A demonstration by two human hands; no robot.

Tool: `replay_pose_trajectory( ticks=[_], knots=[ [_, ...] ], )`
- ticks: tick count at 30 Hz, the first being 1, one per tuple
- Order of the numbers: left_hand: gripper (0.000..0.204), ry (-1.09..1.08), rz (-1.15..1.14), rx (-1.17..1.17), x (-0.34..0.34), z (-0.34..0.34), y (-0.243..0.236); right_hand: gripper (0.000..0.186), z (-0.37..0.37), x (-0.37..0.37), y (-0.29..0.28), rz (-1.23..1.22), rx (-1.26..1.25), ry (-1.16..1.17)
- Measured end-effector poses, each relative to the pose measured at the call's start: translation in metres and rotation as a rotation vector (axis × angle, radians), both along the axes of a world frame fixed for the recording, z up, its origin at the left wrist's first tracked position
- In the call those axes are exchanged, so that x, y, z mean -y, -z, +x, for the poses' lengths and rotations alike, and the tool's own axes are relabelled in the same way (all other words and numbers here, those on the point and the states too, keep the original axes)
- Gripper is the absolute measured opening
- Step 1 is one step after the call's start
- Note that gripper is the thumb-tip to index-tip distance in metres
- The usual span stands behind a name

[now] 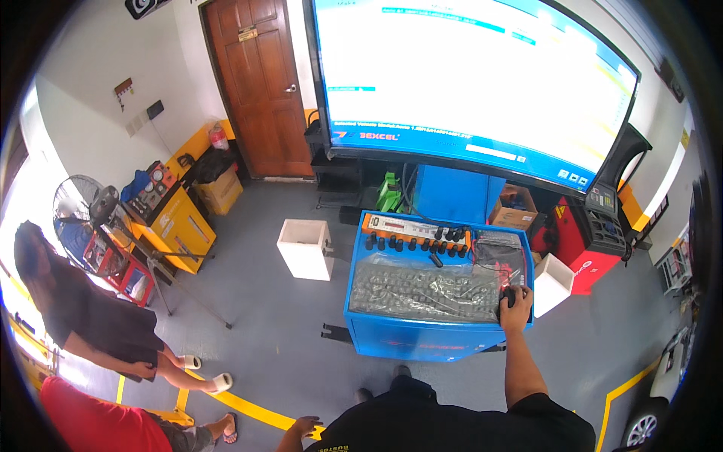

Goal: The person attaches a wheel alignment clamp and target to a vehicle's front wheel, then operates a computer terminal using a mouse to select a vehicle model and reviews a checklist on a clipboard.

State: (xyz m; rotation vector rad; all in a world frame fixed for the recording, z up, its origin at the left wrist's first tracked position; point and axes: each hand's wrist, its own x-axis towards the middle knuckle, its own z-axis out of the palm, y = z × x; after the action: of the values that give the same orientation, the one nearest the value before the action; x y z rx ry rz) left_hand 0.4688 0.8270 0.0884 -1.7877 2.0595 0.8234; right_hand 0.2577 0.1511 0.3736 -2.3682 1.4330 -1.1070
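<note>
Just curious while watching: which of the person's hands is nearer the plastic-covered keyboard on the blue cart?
Right. The right hand rests on a dark mouse at the keyboard's right end; the left hand hangs low, well short of the blue cart.

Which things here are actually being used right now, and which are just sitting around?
In use: right hand on the mouse, keyboard, blue cart, big screen.

Lying about: white box, fan, yellow machine, cardboard box; left hand hangs free.

Bright daylight left, screen glare, fisheye-bent edges.
</note>
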Motion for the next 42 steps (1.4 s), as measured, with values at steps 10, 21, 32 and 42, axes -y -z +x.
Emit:
replay_pose_trajectory(
  ticks=[10,21,32,42],
  knots=[
    [0.038,-0.145,0.13,-0.008,0.004,0.002,-0.009,0.035,0.004,-0.004,-0.003,0.017,0.029,0.034],
    [0.032,-0.104,0.21,0.072,0.019,-0.009,-0.022,0.036,0.0,-0.003,-0.004,-0.009,0.011,0.016],
    [0.034,0.101,0.104,0.174,0.016,-0.007,-0.011,0.034,-0.003,0.0,0.002,-0.052,-0.004,-0.007],
    [0.033,0.169,0.149,0.2,0.021,-0.009,-0.028,0.037,-0.003,0.001,0.005,-0.017,-0.001,0.022]
  ],
)
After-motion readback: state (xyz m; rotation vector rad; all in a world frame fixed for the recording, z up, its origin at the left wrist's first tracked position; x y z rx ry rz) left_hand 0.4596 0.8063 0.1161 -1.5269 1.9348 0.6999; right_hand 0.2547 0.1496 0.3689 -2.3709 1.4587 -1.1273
